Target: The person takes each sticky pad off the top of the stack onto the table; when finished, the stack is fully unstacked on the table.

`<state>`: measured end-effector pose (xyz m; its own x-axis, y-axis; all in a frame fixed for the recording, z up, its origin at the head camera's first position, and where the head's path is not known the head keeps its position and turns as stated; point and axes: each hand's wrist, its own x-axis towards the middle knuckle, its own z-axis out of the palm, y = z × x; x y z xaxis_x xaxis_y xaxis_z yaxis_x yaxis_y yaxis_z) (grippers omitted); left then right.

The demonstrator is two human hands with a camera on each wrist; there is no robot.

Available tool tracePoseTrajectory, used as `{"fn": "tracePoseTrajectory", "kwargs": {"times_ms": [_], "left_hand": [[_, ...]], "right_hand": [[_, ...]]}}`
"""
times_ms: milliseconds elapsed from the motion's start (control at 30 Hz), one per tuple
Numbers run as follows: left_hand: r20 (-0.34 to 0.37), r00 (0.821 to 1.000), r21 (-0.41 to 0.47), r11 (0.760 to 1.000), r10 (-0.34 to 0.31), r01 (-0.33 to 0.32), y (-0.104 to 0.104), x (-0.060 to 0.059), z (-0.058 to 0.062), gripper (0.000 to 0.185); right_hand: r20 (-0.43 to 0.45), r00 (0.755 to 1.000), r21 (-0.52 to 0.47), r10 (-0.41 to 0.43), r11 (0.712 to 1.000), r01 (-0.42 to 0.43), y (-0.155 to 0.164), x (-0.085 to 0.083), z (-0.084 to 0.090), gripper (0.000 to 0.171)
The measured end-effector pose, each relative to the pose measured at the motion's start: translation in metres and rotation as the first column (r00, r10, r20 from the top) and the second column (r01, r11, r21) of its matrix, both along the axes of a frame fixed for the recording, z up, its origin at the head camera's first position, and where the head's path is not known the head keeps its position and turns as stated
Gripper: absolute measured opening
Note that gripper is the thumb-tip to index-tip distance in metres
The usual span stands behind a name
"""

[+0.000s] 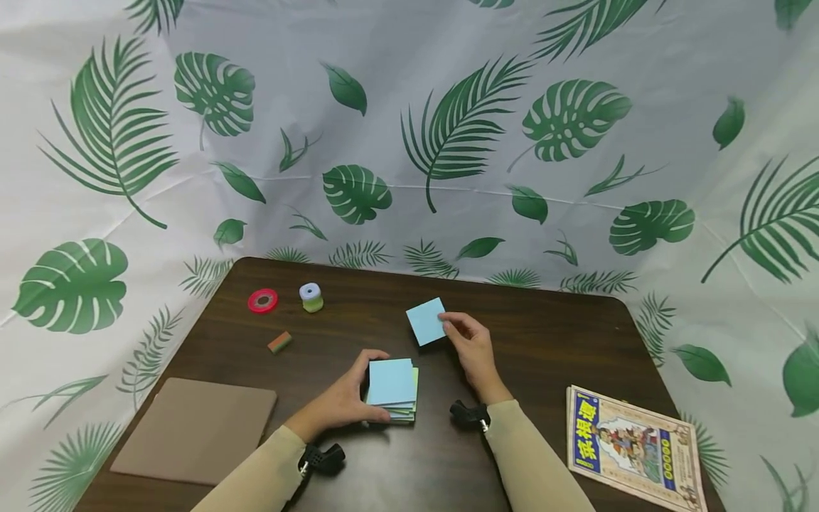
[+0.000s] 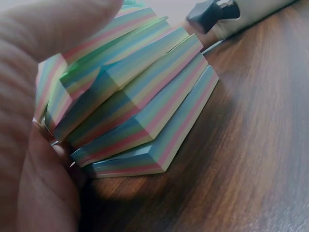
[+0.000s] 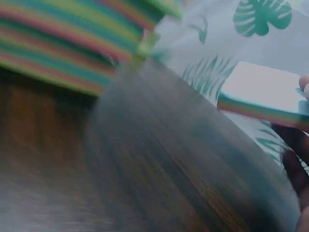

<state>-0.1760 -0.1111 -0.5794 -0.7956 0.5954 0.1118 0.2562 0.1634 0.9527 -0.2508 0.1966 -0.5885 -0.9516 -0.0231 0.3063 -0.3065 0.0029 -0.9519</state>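
On the table [image 1: 563, 334], left hand [image 1: 345, 398] gripping pad stack [image 1: 392, 384], right hand [image 1: 470, 345] pinching blue pad [image 1: 425, 321]

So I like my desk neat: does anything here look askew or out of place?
The stack of sticky-note pads under the left hand is askew: its pads are fanned at different angles, edges not lined up. The right hand holds one pad apart from it.

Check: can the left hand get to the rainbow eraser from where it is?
Probably yes. The eraser lies on bare table ahead-left of the left hand, nothing between. But that hand grips the note stack and must let go first.
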Motion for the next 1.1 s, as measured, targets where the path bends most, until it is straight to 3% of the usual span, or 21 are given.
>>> {"fn": "tracePoseTrajectory", "kwargs": {"times_ms": [67,167,267,367,633,833,933,1100], "left_hand": [[0.003,1.0,-0.004,1.0,-0.006,0.006,0.001,-0.001,-0.001,0.101],[0.018,1.0,0.008,1.0,-0.019,0.018,0.005,-0.001,-0.002,0.101],[0.029,0.999,0.018,1.0,-0.021,0.021,0.009,0.0,-0.003,0.101],[0.034,0.999,0.018,1.0,-0.016,0.016,0.011,0.0,-0.004,0.1],[0.013,1.0,-0.002,1.0,-0.01,0.01,0.006,-0.002,-0.002,0.096],[0.025,1.0,0.001,1.0,-0.016,0.016,0.001,-0.002,-0.001,0.093],[0.022,1.0,0.003,1.0,-0.006,0.006,0.0,-0.004,0.0,0.091],[0.014,1.0,-0.021,1.0,0.003,-0.002,-0.002,-0.005,0.003,0.09]], "right_hand": [[-0.045,0.999,0.107,-0.013,0.994,0.018,0.0,-0.007,-0.001,0.024],[-0.139,0.99,0.274,-0.009,0.961,0.048,0.003,-0.016,-0.001,0.028],[-0.236,0.971,0.427,0.026,0.9,0.08,0.006,-0.022,0.0,0.035],[-0.274,0.959,0.544,0.078,0.835,0.088,0.008,-0.025,0.0,0.045],[-0.1,0.974,0.761,0.203,0.646,-0.056,0.0,-0.015,0.002,0.067],[-0.053,0.978,0.866,0.2,0.498,-0.055,-0.008,-0.017,-0.005,0.067],[-0.073,0.98,0.877,0.187,0.479,-0.027,-0.012,-0.02,-0.003,0.064],[-0.045,0.981,0.866,0.19,0.496,-0.057,-0.014,-0.02,0.002,0.065]]}}
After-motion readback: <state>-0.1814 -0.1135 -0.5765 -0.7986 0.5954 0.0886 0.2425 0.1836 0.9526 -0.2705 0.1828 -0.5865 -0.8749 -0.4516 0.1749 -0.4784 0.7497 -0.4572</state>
